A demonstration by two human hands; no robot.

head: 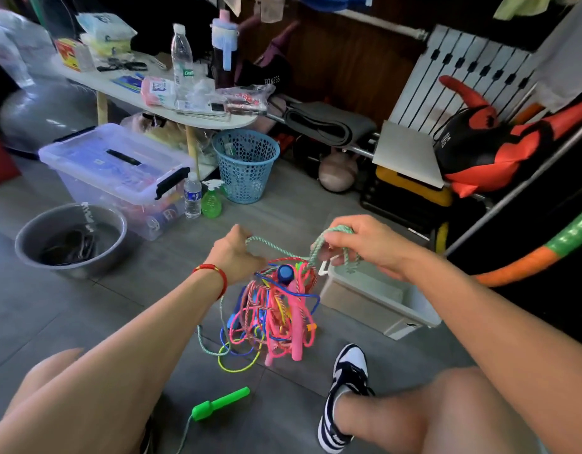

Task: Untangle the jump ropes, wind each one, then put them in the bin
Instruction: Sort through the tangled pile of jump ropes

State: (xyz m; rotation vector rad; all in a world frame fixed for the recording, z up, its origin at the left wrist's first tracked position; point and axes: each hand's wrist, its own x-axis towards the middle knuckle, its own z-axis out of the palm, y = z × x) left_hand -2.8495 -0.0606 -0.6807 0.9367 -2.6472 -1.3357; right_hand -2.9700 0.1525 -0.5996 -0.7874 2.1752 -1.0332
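Pinching the pale green braided rope (276,248), both hands' fingers (329,249) risked cinching the hanging multicoloured rope tangle (276,309); left grip seemingly hidden.

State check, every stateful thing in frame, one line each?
Left hand: grips the pale green braided rope.
Right hand: pinches a loop of the same rope.
Tangle of pink, blue and yellow jump ropes: knotted, hanging from the rope.
White plastic bin: open, no ropes visible inside.
Green plastic handle: lying on the floor.
Clear lidded storage box: closed.
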